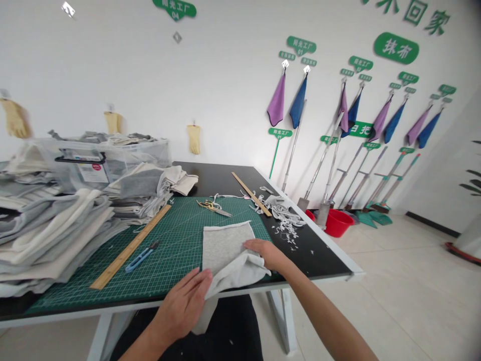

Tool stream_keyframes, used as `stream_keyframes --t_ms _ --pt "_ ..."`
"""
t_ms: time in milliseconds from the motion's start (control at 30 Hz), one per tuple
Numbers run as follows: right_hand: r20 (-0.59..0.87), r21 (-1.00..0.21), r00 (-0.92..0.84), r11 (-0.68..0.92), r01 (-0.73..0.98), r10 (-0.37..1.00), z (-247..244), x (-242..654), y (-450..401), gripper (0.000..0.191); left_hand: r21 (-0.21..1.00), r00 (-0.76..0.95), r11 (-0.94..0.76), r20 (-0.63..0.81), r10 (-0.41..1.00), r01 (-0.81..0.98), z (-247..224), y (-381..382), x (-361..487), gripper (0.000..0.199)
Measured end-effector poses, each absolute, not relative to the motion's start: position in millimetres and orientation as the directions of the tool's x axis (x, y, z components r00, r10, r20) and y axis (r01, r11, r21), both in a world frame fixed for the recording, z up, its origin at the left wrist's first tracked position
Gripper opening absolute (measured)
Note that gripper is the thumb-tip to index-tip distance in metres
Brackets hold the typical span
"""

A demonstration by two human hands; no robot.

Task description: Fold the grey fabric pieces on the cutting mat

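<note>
A piece of light grey fabric [225, 245] lies on the green cutting mat [180, 240] at the front edge of the table, its near part folded and bunched, with some hanging below the edge. My left hand [186, 301] grips its near left side, fingers close together. On the right, my right hand [266, 253] holds the folded part, thumb hidden under or behind the cloth. Beyond the fabric rest scissors [214, 207] with gold-coloured handles. A blue utility knife [142, 256] and a wooden ruler [131, 245] lie to the left.
Stacks of grey and white fabric [56, 235] and a clear plastic bin [90, 165] fill the left side. A second wooden ruler [251, 194] and fabric scraps [283, 210] lie at the right. Beyond the table, a red basin [338, 223] stands on the floor near mops and brooms.
</note>
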State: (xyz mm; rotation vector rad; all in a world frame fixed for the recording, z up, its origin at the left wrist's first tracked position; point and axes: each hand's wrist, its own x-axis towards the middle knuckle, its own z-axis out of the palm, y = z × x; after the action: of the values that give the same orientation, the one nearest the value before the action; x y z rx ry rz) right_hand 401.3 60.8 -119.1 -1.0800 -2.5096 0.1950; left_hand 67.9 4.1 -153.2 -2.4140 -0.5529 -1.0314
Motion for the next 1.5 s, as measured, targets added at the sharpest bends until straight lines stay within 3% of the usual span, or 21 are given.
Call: stream_keyframes --t_ms 200,367,533,767,967,1200,1333,1500 --pt "0.341 -0.245 -0.619 0.702 0.668 0.708 -119 404 70 0.053 -0.167 0.61 -0.808 0.743 0.274 0.566 -146 12 76 0.057" --pt "0.335 -0.202 -0.635 0.711 0.673 0.696 -117 418 45 0.061 -0.12 0.661 -0.821 0.662 0.353 0.558 -150 4 75 0.058" --pt "0.345 -0.188 -0.631 0.71 0.679 0.695 -113 425 14 0.06 -0.059 0.626 -0.829 0.685 0.372 0.556 -152 1 73 0.056" --pt "0.336 -0.221 -0.649 0.727 0.65 0.683 -110 420 -5 0.041 -0.004 0.63 -0.866 0.687 0.361 0.501 -149 2 72 0.048" --pt "0.373 -0.261 -0.624 0.723 0.639 0.686 -118 419 -13 0.031 -0.047 0.712 -0.898 0.629 0.313 0.437 -146 2 64 0.049" --pt "0.327 -0.304 -0.615 0.696 0.65 0.717 -120 419 -16 0.032 0.036 0.593 -0.882 0.727 0.345 0.469 -145 1 62 0.034" --pt "0.281 -0.28 -0.624 0.684 0.674 0.729 -116 417 -12 0.04 0.08 0.657 -0.87 0.623 0.425 0.486 -141 -4 71 0.041" --pt "0.216 -0.263 -0.636 0.671 0.693 0.741 -108 411 -1 0.044 0.04 0.746 -0.809 0.363 0.558 0.586 -138 2 79 0.074"
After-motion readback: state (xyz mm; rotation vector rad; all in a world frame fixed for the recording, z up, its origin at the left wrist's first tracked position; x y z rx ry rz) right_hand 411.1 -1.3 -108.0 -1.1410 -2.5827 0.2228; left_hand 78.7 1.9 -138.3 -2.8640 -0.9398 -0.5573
